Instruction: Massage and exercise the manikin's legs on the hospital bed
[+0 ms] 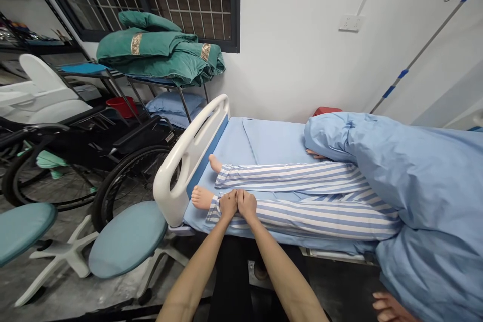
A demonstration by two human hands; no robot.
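My left hand (228,205) and my right hand (246,204) are closed side by side, touching each other, on the near lower leg of a figure lying on a bed. Blue-and-white striped trousers (302,214) cover both legs, and my fingertips are hidden against the fabric. Just left of my hands, the near bare foot (202,197) sticks out of its cuff. The far bare foot (215,164) lies closer to the footboard (188,153). A light blue quilt (433,181) is folded back over the upper body and hides it.
A light blue sheet (271,136) covers the mattress. Two round stools (128,239) and a wheelchair (128,181) stand left of the bed. Green folded bedding (162,55) rests on a rack. At right are an IV pole (426,53) and another hand (390,307) below the quilt.
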